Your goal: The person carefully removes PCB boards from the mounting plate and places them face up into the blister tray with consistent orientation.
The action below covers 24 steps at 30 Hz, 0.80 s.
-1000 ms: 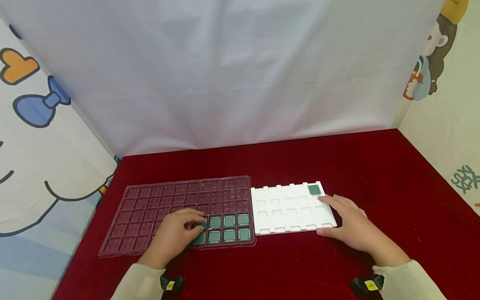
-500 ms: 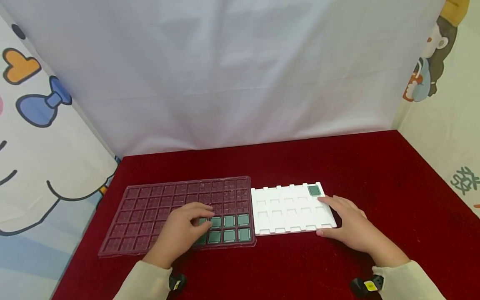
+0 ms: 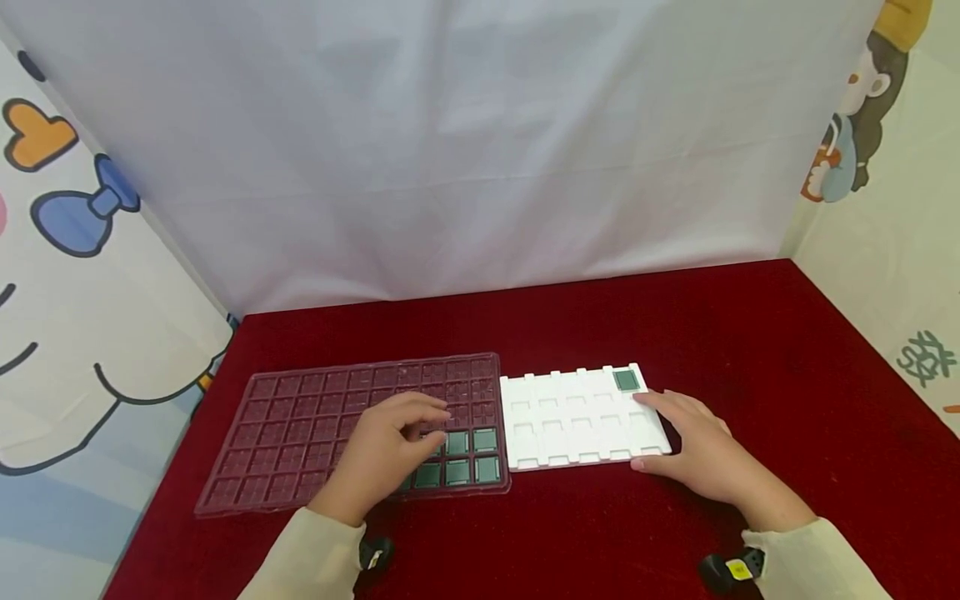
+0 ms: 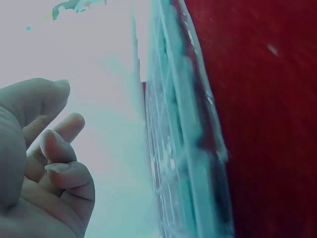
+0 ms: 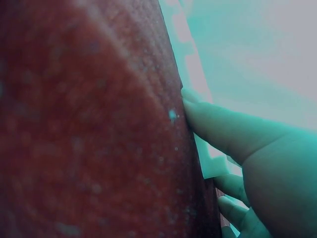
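Observation:
Above the clear plastic tray (image 3: pixel 292 408) hovers my left hand (image 3: pixel 386 454), thumb and fingertips apart; in the left wrist view its fingers bend loosely with nothing visible between them. Several green square chips (image 3: pixel 457 472) lie in the tray's near right pockets, some hidden behind this hand. Beside it is a white slotted tray (image 3: pixel 566 425), with one green chip (image 3: pixel 626 380) in its far right pocket. My right hand (image 3: pixel 697 450) holds the white tray's right end, thumb at the near corner and index finger by the right edge. The right wrist view shows the thumb (image 5: pixel 213 121) against the tray's edge.
A dark red cloth (image 3: pixel 570 533) covers the table. A white curtain (image 3: pixel 480 150) hangs behind it, and printed panels with cartoon figures stand on the left (image 3: pixel 112 333) and right (image 3: pixel 885 250). The two trays lie side by side, nearly touching.
My left hand has risen from the chips at the left of the filled pockets and moved right and slightly away from me. The right hand and both trays keep their places.

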Motion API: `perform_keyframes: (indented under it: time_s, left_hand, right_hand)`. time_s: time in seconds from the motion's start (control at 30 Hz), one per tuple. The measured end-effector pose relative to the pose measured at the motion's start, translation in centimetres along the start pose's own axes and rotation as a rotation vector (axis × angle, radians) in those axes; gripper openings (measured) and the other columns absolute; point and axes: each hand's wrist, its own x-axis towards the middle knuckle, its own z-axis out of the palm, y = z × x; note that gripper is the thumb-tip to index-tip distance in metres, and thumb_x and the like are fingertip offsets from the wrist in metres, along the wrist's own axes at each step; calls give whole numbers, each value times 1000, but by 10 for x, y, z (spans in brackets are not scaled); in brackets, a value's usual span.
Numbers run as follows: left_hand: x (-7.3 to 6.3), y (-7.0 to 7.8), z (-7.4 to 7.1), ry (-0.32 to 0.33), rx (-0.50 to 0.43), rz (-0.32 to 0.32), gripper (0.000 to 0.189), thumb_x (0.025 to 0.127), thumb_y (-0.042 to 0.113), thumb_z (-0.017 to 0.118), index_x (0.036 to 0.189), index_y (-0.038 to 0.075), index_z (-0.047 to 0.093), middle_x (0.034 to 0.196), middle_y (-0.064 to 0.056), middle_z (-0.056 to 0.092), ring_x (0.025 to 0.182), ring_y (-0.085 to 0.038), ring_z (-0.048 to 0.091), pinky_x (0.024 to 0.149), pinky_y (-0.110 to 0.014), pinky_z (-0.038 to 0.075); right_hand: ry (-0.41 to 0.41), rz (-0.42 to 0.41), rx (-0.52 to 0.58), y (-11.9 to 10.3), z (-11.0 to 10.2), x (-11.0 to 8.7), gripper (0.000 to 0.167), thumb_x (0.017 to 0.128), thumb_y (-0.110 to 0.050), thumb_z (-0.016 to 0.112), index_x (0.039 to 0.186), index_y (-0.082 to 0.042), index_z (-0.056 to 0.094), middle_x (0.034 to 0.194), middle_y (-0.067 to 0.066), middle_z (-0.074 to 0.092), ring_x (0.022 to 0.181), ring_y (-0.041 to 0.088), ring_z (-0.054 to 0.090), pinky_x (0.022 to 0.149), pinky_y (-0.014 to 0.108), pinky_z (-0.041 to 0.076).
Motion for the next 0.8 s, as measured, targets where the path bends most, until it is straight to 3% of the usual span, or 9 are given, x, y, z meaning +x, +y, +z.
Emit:
perform_keyframes:
  time_s: [0.2, 0.5, 0.8]
  left_hand:
    - [10, 13, 10, 6, -55, 45, 20, 89, 12, 82, 109, 14, 81, 121, 8, 69, 71, -9, 52, 66, -29, 49]
    - [25, 33, 38, -8, -144, 90, 21, 89, 11, 81, 110, 13, 81, 121, 10, 68, 73, -9, 52, 66, -29, 50]
    - [43, 58, 59, -14, -178, 139, 21, 90, 12, 81, 111, 13, 81, 122, 8, 69, 74, -9, 53, 68, -28, 50]
  right_hand:
    - [4, 0, -5, 0, 0, 0, 90, 79, -42, 88, 154, -12, 46, 154, 28, 42, 142, 49, 31, 104, 76, 26]
    - [8, 1, -9, -2, 2, 1, 89, 79, -41, 89, 153, -13, 47, 154, 27, 43, 142, 48, 32, 105, 76, 26]
    - [21, 5, -10, -1, 2, 0, 89, 79, -41, 89, 153, -13, 48, 154, 27, 43, 142, 48, 32, 105, 75, 26]
